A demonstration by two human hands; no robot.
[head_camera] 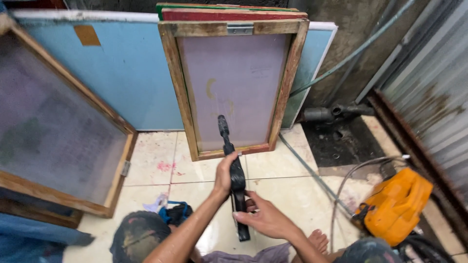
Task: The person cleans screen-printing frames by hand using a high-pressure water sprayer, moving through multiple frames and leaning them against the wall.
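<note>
A black spray gun (237, 181) with a long thin nozzle points at a wooden-framed mesh screen (234, 87). The screen stands upright on the tiled floor and leans against a pale blue panel (131, 73). My left hand (223, 175) grips the gun's front part just behind the nozzle. My right hand (265, 219) holds the rear handle low down, with its fingers partly spread along it. The nozzle tip sits close in front of the screen's lower middle. No water spray is visible.
A larger wooden mesh screen (53, 131) leans at the left. An orange pressure washer (395, 207) with a hose (341, 187) sits at the right, beside a corrugated metal wall (429, 73). Grey pipes (336, 113) lie behind. A blue-black item (173, 213) lies near my knee.
</note>
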